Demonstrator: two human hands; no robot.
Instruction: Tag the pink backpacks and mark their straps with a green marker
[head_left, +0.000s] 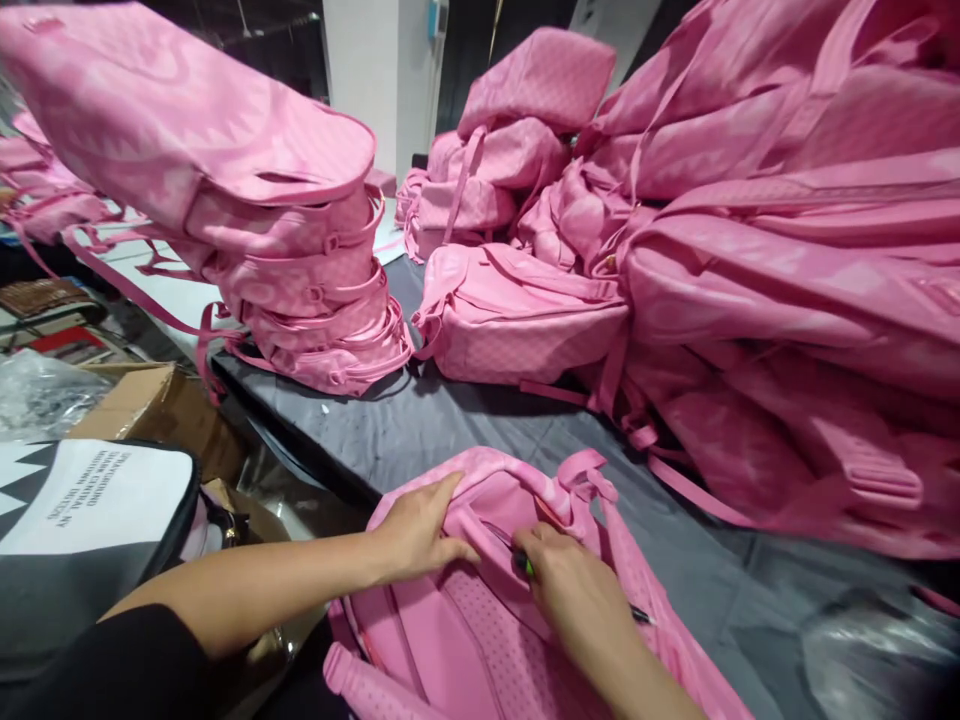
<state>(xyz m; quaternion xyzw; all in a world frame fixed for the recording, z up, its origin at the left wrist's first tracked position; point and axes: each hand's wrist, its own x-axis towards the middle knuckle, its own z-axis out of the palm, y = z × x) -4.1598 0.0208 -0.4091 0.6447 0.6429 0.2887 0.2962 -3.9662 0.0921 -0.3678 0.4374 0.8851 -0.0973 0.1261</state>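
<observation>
A pink backpack (480, 640) lies with its strap side up on the dark table in front of me. My left hand (424, 530) is closed on the pack's upper edge, with the thumb pressed on the fabric near a strap. Close beside it, my right hand (566, 580) is curled round a slim black-and-green tool (523, 564), whose green part shows at the fingers. A thin dark end sticks out past the far side of that hand. The tool's exact kind is hidden by the fingers. Its near end is by a fold at the top of the pack.
A stack of pink backpacks (300, 260) stands at the left back. A large heap of pink backpacks (787, 300) fills the right. One pink bag (525, 320) lies between them. Lower left are a cardboard box (161, 410) and a white-and-grey bag (90, 500). Clear plastic (877, 650) lies lower right.
</observation>
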